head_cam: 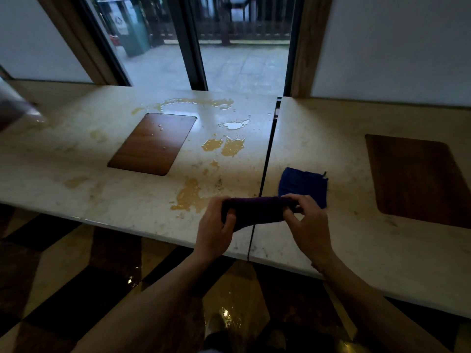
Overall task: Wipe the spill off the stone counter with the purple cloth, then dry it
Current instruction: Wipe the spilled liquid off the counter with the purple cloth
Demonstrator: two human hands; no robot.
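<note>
A folded dark purple cloth (254,210) is held just above the front edge of the pale stone counter (76,159). My left hand (214,230) grips its left end and my right hand (308,222) pinches its right end. Yellowish spill patches lie on the left slab: one puddle (190,196) right beside my left hand, a pair of patches (225,146) farther back, and a long streak (193,102) by the window. A blue cloth (303,186) lies flat on the right slab, just behind my right hand.
A wooden inlay (153,142) with a few droplets is set in the left slab, another wooden inlay (418,179) in the right slab. A dark seam (266,161) divides the slabs. A glass door (204,42) stands behind the counter. The glossy floor (224,312) below shows wet glints.
</note>
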